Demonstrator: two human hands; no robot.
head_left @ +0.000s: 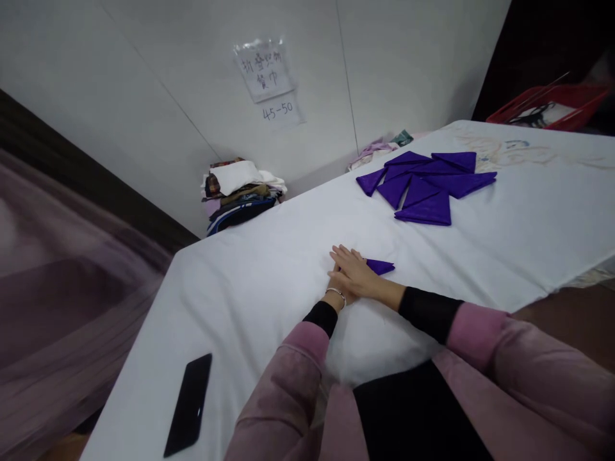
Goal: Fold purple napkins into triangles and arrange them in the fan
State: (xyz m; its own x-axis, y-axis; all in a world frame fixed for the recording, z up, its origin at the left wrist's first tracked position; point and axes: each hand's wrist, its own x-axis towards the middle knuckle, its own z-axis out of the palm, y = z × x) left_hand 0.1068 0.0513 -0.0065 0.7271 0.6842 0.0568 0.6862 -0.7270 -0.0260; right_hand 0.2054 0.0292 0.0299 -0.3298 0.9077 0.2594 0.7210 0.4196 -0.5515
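Note:
A purple folded cloth napkin [381, 266] lies on the white-covered table [269, 275] in front of me, mostly hidden beneath my hands. My right hand [356, 272] is laid flat across the top of my left, its fingers stretched out toward the upper left. Under it, my left hand [337, 282] presses down on the napkin; a bracelet circles its wrist. Only a bit of the left fingers shows, and they seem to lie flat. Farther back to the right is a group of folded purple napkins [425, 195], pointed in shape and partly overlapping.
A black phone-like slab [189, 404] lies at the table's left front. Beyond the back edge sit a stack of folded clothes [243, 192] and more cloth [372, 152]. Handwritten sheets [264, 70] hang on the wall. A red basket [571, 105] stands far right.

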